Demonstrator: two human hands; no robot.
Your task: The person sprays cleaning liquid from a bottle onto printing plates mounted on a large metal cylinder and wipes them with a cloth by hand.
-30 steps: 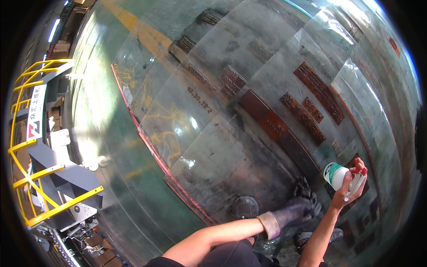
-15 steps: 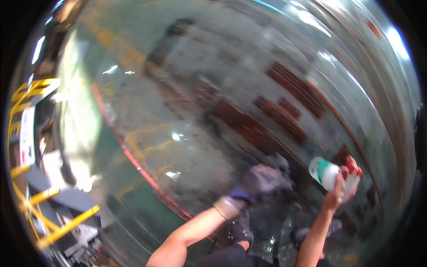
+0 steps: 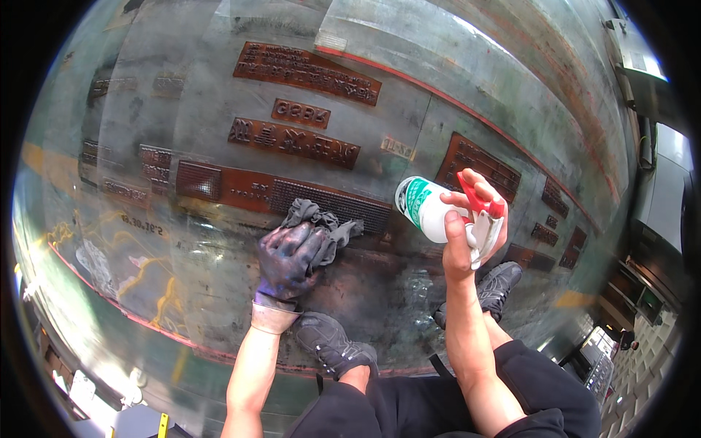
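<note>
In a stained, dark purple-grey glove, my left hand is closed around a crumpled dark grey rag. The rag lies against the lower edge of a long reddish-brown printing plate with raised texture. My bare right hand grips a white spray bottle by its neck, fingers at the red trigger. That bottle has a green label and is tilted, its base pointing to the upper left. It is held above the sheet, near another brown plate.
Several reddish-brown raised plates, among them a wide one, are fixed to a large grey-green sheet. Red lines run across it. My black shoes stand on the near part. Grey machinery is at the far right.
My view has swung and is now sharp, with the plates closer. The left hand with the rag now rests at the long plate. The right hand still holds the spray bottle.
</note>
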